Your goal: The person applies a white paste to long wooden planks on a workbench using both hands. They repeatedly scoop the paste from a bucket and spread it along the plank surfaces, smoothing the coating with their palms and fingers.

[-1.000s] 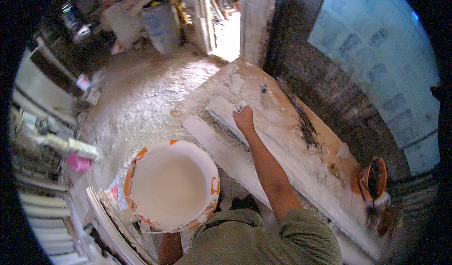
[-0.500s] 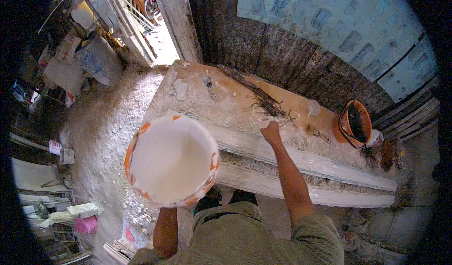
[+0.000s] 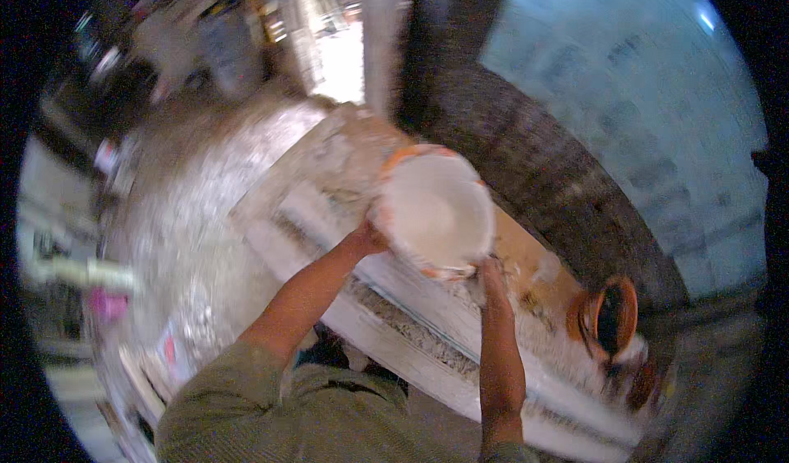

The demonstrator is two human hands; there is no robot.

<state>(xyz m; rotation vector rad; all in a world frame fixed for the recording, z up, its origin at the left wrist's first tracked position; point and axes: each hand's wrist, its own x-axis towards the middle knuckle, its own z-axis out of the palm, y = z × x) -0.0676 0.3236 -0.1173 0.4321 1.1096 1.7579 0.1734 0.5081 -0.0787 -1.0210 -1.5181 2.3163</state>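
Observation:
A large round bucket [image 3: 436, 212], orange outside and coated white inside, is held over a long plaster-caked slab [image 3: 427, 323]. My left hand [image 3: 371, 234] grips its left rim. My right hand [image 3: 491, 272] grips its lower right rim. The bucket's open mouth faces up toward the camera. The picture is blurred by motion.
An orange pan [image 3: 610, 319] lies at the slab's right end. A dark brick wall [image 3: 534, 175] with a blue panel [image 3: 641, 109] stands behind. A bright doorway [image 3: 341, 60] and a grey bin [image 3: 226, 43] are at the back. The floor [image 3: 189, 216] is white with plaster dust.
The bucket moved from my left side up and over the slab. My right hand left the slab's surface and took the bucket's rim. The camera swung.

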